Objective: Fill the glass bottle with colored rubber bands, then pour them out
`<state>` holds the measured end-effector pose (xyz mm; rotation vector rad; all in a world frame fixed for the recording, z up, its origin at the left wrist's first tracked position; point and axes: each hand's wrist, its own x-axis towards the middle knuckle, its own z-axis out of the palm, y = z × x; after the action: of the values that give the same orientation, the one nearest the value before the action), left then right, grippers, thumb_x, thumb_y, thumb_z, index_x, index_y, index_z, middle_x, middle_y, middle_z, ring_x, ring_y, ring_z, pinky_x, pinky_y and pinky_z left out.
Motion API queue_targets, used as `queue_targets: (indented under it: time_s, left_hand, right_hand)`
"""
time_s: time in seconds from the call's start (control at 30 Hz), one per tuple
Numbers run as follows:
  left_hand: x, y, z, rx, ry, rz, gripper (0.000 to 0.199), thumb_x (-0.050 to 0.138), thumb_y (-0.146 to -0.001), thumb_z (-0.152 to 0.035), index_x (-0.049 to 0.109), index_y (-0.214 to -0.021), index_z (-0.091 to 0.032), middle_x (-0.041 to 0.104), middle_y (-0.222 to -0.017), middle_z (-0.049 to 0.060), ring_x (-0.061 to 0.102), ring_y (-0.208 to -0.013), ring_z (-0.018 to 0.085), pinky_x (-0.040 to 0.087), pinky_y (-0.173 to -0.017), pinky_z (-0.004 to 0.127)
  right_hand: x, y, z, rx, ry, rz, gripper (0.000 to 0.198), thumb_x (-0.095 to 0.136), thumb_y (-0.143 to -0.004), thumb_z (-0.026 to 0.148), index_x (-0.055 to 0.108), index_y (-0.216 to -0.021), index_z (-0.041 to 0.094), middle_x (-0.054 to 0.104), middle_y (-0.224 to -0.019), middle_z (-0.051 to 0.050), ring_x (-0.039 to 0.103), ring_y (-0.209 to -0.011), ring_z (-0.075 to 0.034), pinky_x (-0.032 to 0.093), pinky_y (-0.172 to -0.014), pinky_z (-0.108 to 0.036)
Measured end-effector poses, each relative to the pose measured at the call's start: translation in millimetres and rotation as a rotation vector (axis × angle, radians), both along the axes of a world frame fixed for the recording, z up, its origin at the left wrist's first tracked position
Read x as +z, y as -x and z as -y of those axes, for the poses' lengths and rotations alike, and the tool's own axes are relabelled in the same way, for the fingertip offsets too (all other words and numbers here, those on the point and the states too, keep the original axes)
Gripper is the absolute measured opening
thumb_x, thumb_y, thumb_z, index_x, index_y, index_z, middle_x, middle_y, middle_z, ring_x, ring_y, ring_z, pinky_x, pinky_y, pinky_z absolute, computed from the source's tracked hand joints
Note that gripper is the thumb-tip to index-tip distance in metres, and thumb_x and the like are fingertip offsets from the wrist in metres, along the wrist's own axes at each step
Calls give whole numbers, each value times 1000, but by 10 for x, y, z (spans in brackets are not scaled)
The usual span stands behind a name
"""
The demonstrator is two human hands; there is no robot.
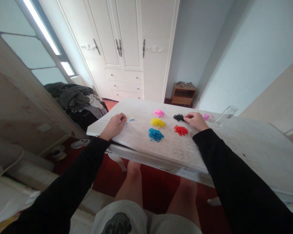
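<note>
Meeting one of the hands [194, 120], black strands [178, 117] tangle.

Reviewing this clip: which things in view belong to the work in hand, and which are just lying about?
Seemingly in the work:
black pile, at the right hand
small blue pieces, near the left hand
pink pile, yellow pile, blue pile, red pile

Seemingly just lying about:
clear container
heap of fabric
shoes

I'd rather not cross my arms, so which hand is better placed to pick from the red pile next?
Probably your right hand: it's at the black pile, close to the red pile. Your left hand is farther away, with the yellow pile and blue pile between.
</note>
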<state>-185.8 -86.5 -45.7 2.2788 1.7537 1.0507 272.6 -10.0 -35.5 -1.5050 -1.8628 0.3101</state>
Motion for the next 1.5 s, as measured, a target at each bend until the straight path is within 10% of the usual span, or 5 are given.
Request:
queue_targets:
  time_s: [1.5]
  left_hand:
    - [21, -38, 66, 72, -15, 58, 16, 53, -95, -30, 67, -94, -21, 77, -96, 9, 70, -90, 25, 54, -83, 35]
  right_hand:
    - [53, 46, 62, 31, 15, 28, 12, 68, -80, 25, 75, -73, 18, 79, -77, -7, 69, -75, -21, 50, -74, -32]
